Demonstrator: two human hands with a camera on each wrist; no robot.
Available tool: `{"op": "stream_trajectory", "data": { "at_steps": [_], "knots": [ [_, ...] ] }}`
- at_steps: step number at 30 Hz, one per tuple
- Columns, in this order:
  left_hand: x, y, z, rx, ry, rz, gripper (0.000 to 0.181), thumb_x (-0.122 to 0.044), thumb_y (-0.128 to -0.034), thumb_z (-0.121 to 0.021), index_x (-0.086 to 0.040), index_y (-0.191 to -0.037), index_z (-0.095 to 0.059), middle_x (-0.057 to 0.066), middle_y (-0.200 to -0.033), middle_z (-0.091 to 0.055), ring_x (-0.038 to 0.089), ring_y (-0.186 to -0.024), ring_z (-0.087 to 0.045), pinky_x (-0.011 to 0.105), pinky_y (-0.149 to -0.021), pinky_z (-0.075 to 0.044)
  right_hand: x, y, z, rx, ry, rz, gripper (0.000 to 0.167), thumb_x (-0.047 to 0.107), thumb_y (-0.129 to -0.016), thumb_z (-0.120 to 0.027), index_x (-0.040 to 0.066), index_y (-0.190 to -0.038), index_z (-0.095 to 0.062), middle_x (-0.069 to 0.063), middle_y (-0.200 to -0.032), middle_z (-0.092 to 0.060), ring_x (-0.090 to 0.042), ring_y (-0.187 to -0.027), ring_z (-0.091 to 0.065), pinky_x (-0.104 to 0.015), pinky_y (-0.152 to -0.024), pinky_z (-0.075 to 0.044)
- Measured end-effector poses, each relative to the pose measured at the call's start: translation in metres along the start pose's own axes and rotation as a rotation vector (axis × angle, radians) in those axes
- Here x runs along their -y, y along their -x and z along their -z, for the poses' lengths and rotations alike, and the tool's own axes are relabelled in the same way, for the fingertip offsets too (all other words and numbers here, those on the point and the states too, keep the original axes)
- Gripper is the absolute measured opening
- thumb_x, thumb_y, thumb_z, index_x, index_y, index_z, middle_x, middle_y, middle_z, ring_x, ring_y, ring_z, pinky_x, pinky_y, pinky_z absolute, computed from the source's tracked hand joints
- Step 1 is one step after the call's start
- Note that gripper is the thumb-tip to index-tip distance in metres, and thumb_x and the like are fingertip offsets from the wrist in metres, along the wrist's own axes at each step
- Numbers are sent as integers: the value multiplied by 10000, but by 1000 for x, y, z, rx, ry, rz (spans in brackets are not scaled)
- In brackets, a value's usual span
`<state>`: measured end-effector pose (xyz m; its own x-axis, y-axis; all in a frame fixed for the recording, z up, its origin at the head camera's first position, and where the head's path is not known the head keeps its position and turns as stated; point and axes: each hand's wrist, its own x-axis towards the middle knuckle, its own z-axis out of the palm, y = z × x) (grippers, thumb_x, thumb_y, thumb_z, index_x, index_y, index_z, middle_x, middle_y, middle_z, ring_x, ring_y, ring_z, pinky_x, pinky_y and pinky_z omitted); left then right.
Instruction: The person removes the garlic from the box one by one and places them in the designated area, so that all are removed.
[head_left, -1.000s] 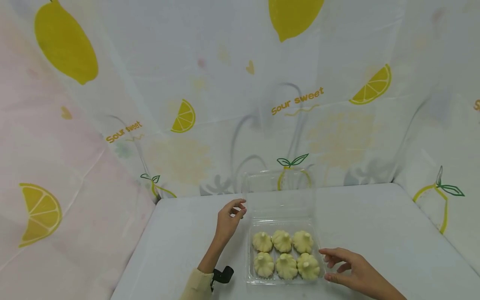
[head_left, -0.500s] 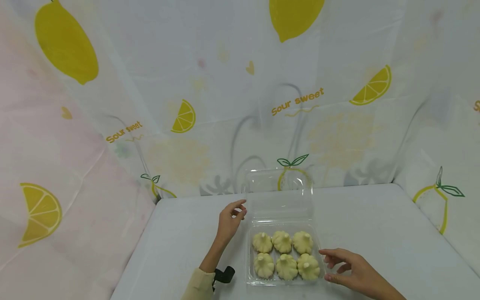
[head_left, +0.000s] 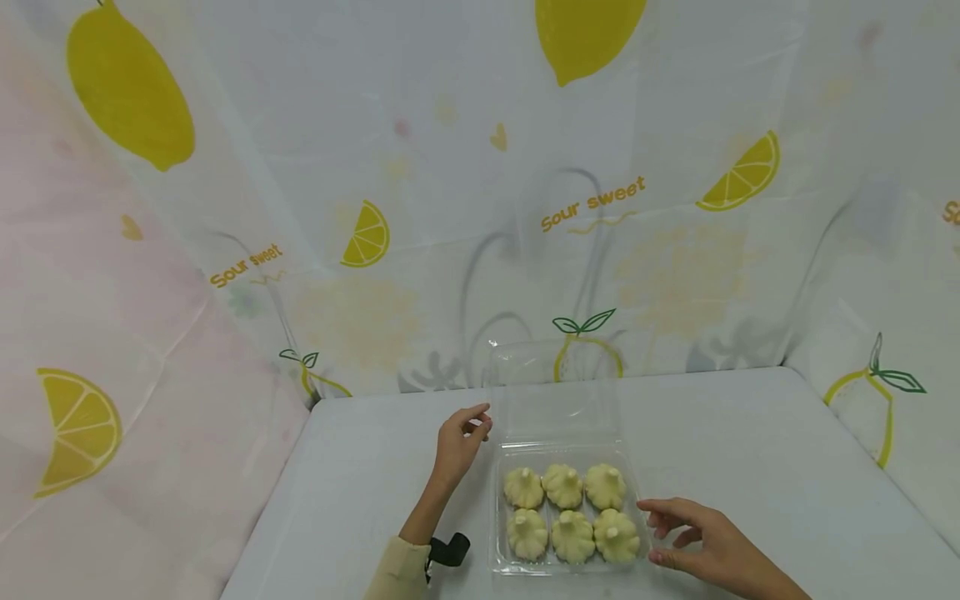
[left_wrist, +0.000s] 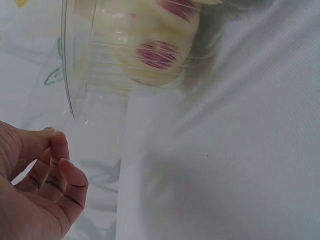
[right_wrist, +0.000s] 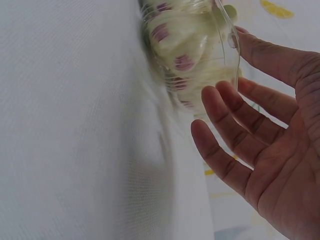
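Observation:
A clear plastic clamshell box lies on the table with its lid raised at the back. Several pale garlic bulbs fill it in two rows, stems up. Purple patches show on the bulbs through the wall in the left wrist view. My left hand is at the lid's left edge. Its thumb and forefinger meet, seeming to pinch the nearly invisible plastic. At the box's right side is my right hand, fingers loosely extended, thumb tip by the rim.
A white cloth covers the table. Behind it hangs a printed curtain with lemons and lettering, close to the raised lid. A small black device is strapped at the left wrist, below a cream sleeve.
Both hands stay almost in place. The raised lid's right side has shifted slightly to the left. The garlic bulbs lie as before.

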<state>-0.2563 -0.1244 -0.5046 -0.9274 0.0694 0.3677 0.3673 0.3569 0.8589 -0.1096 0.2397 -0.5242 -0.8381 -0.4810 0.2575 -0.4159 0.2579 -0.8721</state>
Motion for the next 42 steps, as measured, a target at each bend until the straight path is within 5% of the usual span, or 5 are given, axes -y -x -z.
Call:
{"op": "stream_trajectory", "data": {
  "at_steps": [15,36,42],
  "knots": [
    [8,1,1,69,-27,83,270,-36,-939,-656,51,-1194,-665,110,-954,-664,234,-736,-662,203,-519,-481,0,0,0,5,-10,22,516,74,-904,-713,-15,-1374,-521,-102,-1078,-612,-166,-916,-631,-308,-673,-555],
    [14,4,2,110,-100,62,236,-89,-955,-648,50,-1143,-682,138,-974,-686,157,-676,-640,245,-537,-489,2,0,0,12,-19,13,515,71,-902,-714,-1,-1376,-527,-93,-1071,-615,-170,-911,-633,-314,-672,-557],
    [17,5,2,142,-114,108,248,-99,-970,-627,67,-1149,-673,146,-1011,-699,133,-675,-632,241,-554,-487,1,0,-1,9,-20,22,504,60,-903,-712,-15,-1367,-529,-89,-1065,-615,-171,-906,-635,-313,-668,-559]
  ]
}}
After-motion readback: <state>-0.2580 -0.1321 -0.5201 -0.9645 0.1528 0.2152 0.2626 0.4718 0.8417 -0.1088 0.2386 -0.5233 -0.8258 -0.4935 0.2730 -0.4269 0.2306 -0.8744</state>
